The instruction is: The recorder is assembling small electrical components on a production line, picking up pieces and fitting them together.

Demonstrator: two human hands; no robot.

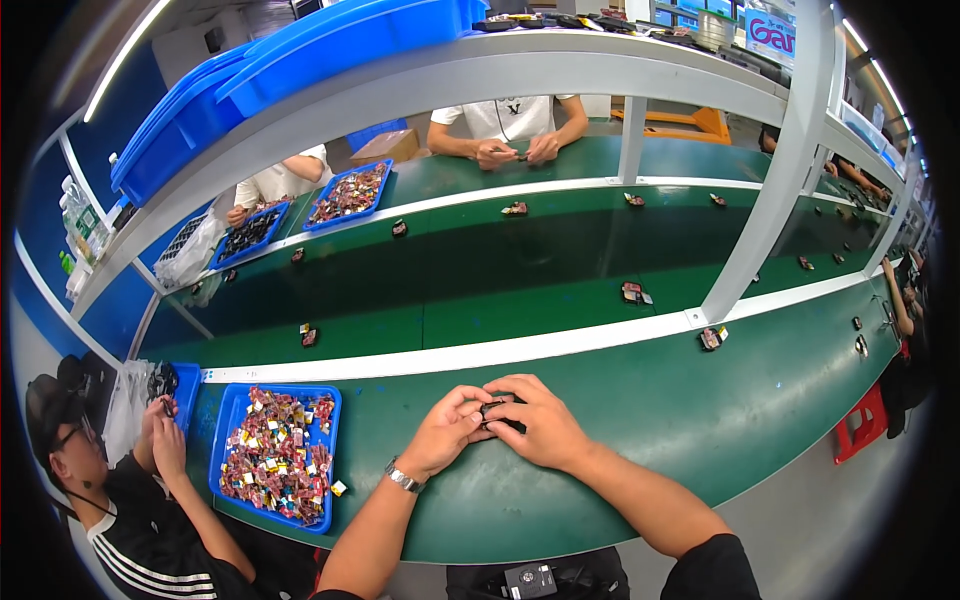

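Observation:
Over the near green worktop, both of my hands meet around a small black plastic part point(499, 408), its shape mostly covered by fingers. My left hand point(445, 432), with a metal watch at its wrist, pinches the part from the left. From the right, my right hand point(542, 425) curls its thumb and fingers over the same part. To the left of my hands sits a blue tray point(336, 430) heaped with small reddish circuit boards point(270, 455) bearing white and yellow pieces. One loose piece point(338, 488) lies at the tray's right rim.
A white rail point(450, 357) divides my worktop from the green conveyor belt point(480, 270), which carries scattered small parts point(634, 293). Overhead runs a grey shelf frame point(560, 70) with blue bins point(330, 50). A co-worker point(150, 500) sits at left; others work across the belt.

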